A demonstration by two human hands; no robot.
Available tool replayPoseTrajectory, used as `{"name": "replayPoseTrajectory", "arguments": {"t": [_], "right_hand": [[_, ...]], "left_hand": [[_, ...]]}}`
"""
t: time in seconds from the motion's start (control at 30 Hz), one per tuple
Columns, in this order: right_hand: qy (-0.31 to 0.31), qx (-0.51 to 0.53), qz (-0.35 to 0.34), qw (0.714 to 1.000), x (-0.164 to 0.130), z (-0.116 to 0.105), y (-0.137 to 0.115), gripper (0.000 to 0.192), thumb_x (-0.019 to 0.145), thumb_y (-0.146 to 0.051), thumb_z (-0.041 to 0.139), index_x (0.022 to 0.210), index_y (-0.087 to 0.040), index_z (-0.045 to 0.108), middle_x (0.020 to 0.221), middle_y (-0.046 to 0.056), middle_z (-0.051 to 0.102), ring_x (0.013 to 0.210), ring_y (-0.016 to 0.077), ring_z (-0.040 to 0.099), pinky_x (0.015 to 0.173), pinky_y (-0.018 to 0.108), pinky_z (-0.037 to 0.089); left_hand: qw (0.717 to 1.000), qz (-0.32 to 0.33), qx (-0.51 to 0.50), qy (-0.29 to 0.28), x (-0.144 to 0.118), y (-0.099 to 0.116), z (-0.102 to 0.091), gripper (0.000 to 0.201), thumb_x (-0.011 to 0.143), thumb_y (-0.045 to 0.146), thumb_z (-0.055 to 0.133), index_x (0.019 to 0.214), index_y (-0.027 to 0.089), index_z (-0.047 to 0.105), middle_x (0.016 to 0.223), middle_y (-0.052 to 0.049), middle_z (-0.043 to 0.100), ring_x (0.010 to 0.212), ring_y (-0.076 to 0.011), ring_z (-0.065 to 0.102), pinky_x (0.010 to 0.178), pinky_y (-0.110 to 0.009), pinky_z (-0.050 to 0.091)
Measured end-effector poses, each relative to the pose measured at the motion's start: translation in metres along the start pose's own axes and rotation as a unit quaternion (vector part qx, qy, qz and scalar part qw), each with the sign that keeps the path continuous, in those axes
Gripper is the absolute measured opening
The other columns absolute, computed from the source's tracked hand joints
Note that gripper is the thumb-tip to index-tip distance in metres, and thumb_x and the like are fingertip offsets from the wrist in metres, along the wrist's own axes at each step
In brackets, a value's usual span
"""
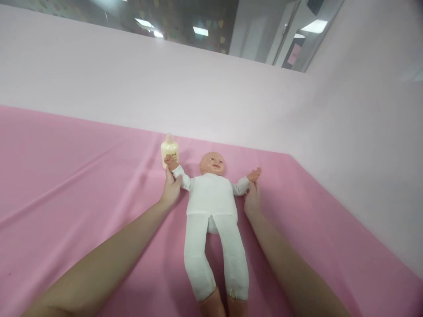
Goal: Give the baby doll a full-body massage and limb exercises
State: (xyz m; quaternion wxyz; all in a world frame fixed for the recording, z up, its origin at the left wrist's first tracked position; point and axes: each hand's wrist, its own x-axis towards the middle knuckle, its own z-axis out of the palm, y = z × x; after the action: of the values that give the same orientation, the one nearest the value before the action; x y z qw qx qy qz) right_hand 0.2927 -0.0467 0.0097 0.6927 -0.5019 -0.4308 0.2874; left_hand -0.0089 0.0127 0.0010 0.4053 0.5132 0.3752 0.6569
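Note:
A baby doll (211, 196) with a white cloth body lies on its back, head away from me and legs toward me. Its arms are spread out to both sides. My left hand (172, 187) is closed round the doll's forearm on the left, just below its small fist. On the other side, my right hand (253, 199) grips the doll's other forearm near the wrist, its fingers partly hidden. Behind the doll's left-side fist stands a bottle (169, 149) of pale yellow liquid, partly covered by that fist.
A pink sheet (82, 185) with some creases covers the surface under the doll. White walls (148, 88) rise behind it and along the right. Above the back wall is a window (185, 22) with ceiling lights reflected in it.

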Motion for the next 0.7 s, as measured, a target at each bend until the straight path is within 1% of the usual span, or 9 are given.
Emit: {"name": "replayPoseTrajectory", "arguments": {"t": [0.07, 0.17, 0.23, 0.3, 0.37, 0.43, 0.5, 0.6, 0.7], "right_hand": [[-0.005, -0.004, 0.005, 1.000, -0.005, 0.003, -0.007, 0.052, 0.090, -0.043, 0.046, 0.142, -0.033, 0.042, 0.148, 0.001, 0.046, 0.132, 0.0212, 0.048, 0.106, 0.041, 0.044], [-0.068, -0.040, -0.027, 0.997, -0.013, 0.008, -0.016, 0.048, 0.092, -0.042, 0.049, 0.138, -0.031, 0.047, 0.143, 0.002, 0.051, 0.129, 0.0214, 0.050, 0.107, 0.042, 0.043], [-0.113, -0.086, -0.058, 0.988, -0.017, 0.010, -0.019, 0.046, 0.092, -0.039, 0.050, 0.137, -0.029, 0.050, 0.140, 0.004, 0.055, 0.128, 0.0223, 0.052, 0.108, 0.044, 0.042], [-0.152, -0.144, -0.091, 0.974, -0.020, 0.011, -0.020, 0.045, 0.091, -0.036, 0.052, 0.136, -0.028, 0.052, 0.139, 0.005, 0.055, 0.127, 0.0234, 0.052, 0.108, 0.045, 0.042], [-0.184, -0.190, -0.123, 0.957, -0.021, 0.011, -0.019, 0.045, 0.090, -0.032, 0.054, 0.135, -0.028, 0.053, 0.140, 0.006, 0.054, 0.128, 0.0239, 0.051, 0.107, 0.044, 0.044], [-0.196, -0.212, -0.144, 0.947, -0.020, 0.011, -0.017, 0.045, 0.090, -0.030, 0.053, 0.135, -0.028, 0.053, 0.140, 0.006, 0.054, 0.127, 0.0237, 0.051, 0.105, 0.042, 0.045], [-0.198, -0.217, -0.154, 0.943, -0.019, 0.011, -0.015, 0.045, 0.090, -0.028, 0.052, 0.136, -0.028, 0.052, 0.139, 0.006, 0.054, 0.127, 0.0232, 0.051, 0.106, 0.041, 0.045], [-0.198, -0.216, -0.155, 0.944, -0.019, 0.010, -0.014, 0.046, 0.090, -0.029, 0.051, 0.136, -0.030, 0.051, 0.140, 0.005, 0.054, 0.130, 0.0231, 0.050, 0.109, 0.042, 0.042], [-0.190, -0.198, -0.127, 0.953, -0.020, 0.011, -0.015, 0.048, 0.091, -0.033, 0.052, 0.139, -0.030, 0.048, 0.142, 0.005, 0.052, 0.132, 0.0234, 0.048, 0.111, 0.043, 0.040]], "left_hand": [[0.999, 0.018, 0.035, -0.038, -0.003, 0.003, 0.003, 0.067, 0.089, 0.025, 0.057, 0.148, 0.032, 0.027, 0.146, -0.006, 0.046, 0.135, -0.0201, 0.043, 0.114, -0.039, 0.034], [0.985, 0.060, 0.120, -0.104, -0.008, 0.010, 0.005, 0.065, 0.090, 0.024, 0.053, 0.150, 0.028, 0.028, 0.149, -0.007, 0.043, 0.139, -0.0230, 0.039, 0.116, -0.043, 0.030], [0.964, 0.104, 0.193, -0.153, -0.011, 0.014, 0.007, 0.062, 0.090, 0.021, 0.050, 0.149, 0.027, 0.032, 0.148, -0.007, 0.045, 0.138, -0.0245, 0.039, 0.117, -0.045, 0.030], [0.933, 0.150, 0.255, -0.205, -0.012, 0.018, 0.008, 0.058, 0.089, 0.016, 0.046, 0.146, 0.026, 0.038, 0.143, -0.008, 0.049, 0.134, -0.0246, 0.043, 0.116, -0.046, 0.032], [0.905, 0.189, 0.292, -0.246, -0.013, 0.019, 0.009, 0.057, 0.088, 0.010, 0.043, 0.144, 0.025, 0.043, 0.139, -0.008, 0.052, 0.130, -0.0238, 0.046, 0.114, -0.045, 0.035], [0.890, 0.212, 0.305, -0.263, -0.012, 0.018, 0.010, 0.059, 0.087, 0.007, 0.040, 0.143, 0.025, 0.045, 0.137, -0.008, 0.053, 0.128, -0.0232, 0.047, 0.112, -0.045, 0.037], [0.888, 0.218, 0.309, -0.262, -0.012, 0.017, 0.010, 0.061, 0.086, 0.005, 0.039, 0.143, 0.025, 0.044, 0.137, -0.008, 0.052, 0.128, -0.0229, 0.048, 0.112, -0.044, 0.038], [0.890, 0.208, 0.310, -0.262, -0.013, 0.017, 0.010, 0.061, 0.086, 0.005, 0.039, 0.143, 0.025, 0.044, 0.138, -0.008, 0.051, 0.129, -0.0225, 0.047, 0.113, -0.044, 0.038], [0.902, 0.185, 0.302, -0.246, -0.013, 0.018, 0.009, 0.058, 0.087, 0.008, 0.040, 0.143, 0.024, 0.044, 0.139, -0.008, 0.051, 0.130, -0.0229, 0.046, 0.114, -0.045, 0.036]]}}
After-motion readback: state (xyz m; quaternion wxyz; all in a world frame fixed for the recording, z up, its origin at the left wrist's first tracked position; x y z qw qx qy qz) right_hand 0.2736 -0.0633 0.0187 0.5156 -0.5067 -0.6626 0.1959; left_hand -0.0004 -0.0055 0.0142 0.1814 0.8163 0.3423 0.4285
